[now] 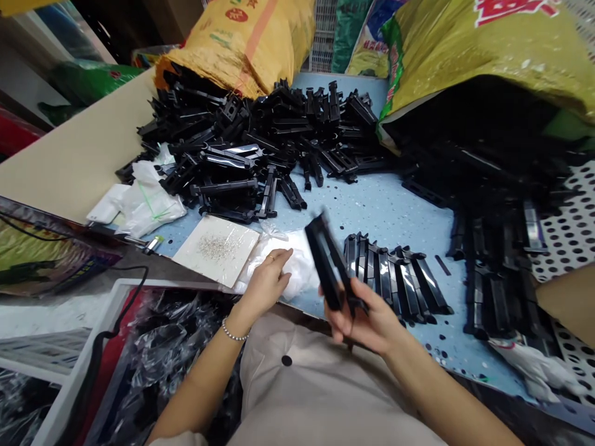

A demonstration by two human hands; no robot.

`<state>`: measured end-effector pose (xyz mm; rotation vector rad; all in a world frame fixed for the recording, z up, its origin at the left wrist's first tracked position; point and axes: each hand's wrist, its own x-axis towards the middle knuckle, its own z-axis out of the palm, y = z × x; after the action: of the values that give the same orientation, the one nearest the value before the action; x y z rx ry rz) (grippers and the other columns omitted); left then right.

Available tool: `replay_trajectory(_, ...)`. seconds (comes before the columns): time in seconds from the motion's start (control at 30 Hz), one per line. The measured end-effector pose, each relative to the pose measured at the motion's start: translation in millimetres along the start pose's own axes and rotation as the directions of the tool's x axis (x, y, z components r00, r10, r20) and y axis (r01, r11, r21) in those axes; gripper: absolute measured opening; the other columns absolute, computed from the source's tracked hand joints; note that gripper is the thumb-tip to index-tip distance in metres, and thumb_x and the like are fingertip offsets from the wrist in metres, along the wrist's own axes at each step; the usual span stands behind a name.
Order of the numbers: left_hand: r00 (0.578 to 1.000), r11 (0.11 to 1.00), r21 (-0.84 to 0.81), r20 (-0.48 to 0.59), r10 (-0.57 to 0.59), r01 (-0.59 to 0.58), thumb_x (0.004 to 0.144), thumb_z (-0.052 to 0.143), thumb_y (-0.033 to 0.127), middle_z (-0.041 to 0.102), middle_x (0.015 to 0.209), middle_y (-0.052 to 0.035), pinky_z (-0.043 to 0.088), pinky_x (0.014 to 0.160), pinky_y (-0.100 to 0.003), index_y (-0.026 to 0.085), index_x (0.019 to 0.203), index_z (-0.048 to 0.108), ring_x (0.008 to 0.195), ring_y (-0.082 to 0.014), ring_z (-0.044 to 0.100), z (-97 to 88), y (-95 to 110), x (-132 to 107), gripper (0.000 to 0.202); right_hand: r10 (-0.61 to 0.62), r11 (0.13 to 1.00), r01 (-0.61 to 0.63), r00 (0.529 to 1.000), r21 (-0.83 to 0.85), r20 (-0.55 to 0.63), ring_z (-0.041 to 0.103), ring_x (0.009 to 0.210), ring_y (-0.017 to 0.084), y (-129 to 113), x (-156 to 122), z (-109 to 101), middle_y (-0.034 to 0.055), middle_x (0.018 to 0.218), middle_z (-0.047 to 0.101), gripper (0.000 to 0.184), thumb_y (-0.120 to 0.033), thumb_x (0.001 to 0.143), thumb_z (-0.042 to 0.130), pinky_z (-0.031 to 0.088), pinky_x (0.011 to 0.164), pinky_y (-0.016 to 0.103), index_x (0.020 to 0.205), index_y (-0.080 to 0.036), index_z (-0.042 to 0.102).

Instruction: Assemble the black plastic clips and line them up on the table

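My right hand (367, 319) grips a long black plastic part (321, 263) near its lower end. The part is held tilted above the table's front edge, its top end slightly blurred. My left hand (267, 279), with a beaded bracelet on the wrist, is over a heap of clear plastic bags (300, 272). Its fingers are apart and I see nothing held between them. Left of it lies a pale square board (218, 251) with many tiny grains on it. A row of black parts (393, 279) lies side by side to the right of my right hand.
A large pile of black parts (260, 142) covers the back of the blue table (372, 201). An orange sack (251, 43) and a yellow sack (493, 56) lie open behind. More parts (495, 291) stack at right. A crate (171, 347) of bagged parts stands below left.
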<state>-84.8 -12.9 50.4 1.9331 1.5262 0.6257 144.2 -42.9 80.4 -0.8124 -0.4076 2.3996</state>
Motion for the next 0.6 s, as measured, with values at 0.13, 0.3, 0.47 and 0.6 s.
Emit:
replay_trajectory(0.13, 0.993, 0.997, -0.065, -0.114, 0.025, -0.032, 0.086, 0.046, 0.010, 0.050, 0.137, -0.0112, 0.052, 0.088, -0.031, 0.023, 0.136, 0.046, 0.091, -0.0159, 0.064, 3.6, -4.0, -4.0, 0.052, 0.368, 0.870, -0.412, 0.908, 0.272, 0.200, 0.036, 0.042, 0.006, 31.7, -1.7, -27.6, -0.0068, 0.049, 0.042, 0.058, -0.066, 0.084, 0.052, 0.037, 0.041, 0.015, 0.095, -0.010, 0.061)
replay_trajectory(0.3, 0.994, 0.985, 0.165, -0.095, 0.060, -0.044, 0.085, 0.038, 0.003, 0.053, 0.135, -0.0140, 0.049, 0.096, -0.040, 0.019, 0.115, 0.061, 0.117, -0.0254, 0.058, 3.7, -10.3, -22.1, 0.041, 0.328, 0.804, -0.426, 0.900, 0.416, 0.288, 0.034, 0.043, 0.004, 39.1, 17.3, -44.0, -0.0082, 0.050, 0.039, 0.060, -0.067, 0.087, 0.047, 0.036, 0.042, 0.011, 0.096, -0.008, 0.058)
replay_trajectory(0.47, 0.997, 0.979, 0.204, -0.068, 0.027, -0.013, 0.084, 0.039, 0.002, 0.042, 0.146, -0.0163, 0.051, 0.098, -0.042, 0.020, 0.144, 0.036, 0.126, -0.0285, 0.052, 10.6, -3.5, -27.8, 0.063, 0.298, 0.785, -0.429, 0.894, 0.446, 0.334, 0.030, 0.041, 0.003, 34.2, 23.4, -29.7, -0.0093, 0.050, 0.038, 0.060, -0.068, 0.086, 0.046, 0.034, 0.041, 0.010, 0.095, -0.010, 0.057)
replay_trajectory(0.6, 0.985, 0.984, 0.076, -0.053, 0.166, -0.161, 0.086, 0.035, 0.001, 0.029, 0.154, -0.0164, 0.046, 0.106, -0.041, 0.022, 0.153, 0.013, 0.138, -0.0278, 0.040, 10.0, 17.6, -32.9, 0.073, 0.363, 0.845, -0.428, 0.899, 0.321, 0.243, 0.025, 0.039, 0.003, 33.2, 31.7, -22.9, -0.0106, 0.046, 0.034, 0.060, -0.071, 0.081, 0.050, 0.028, 0.037, 0.011, 0.090, -0.012, 0.058)
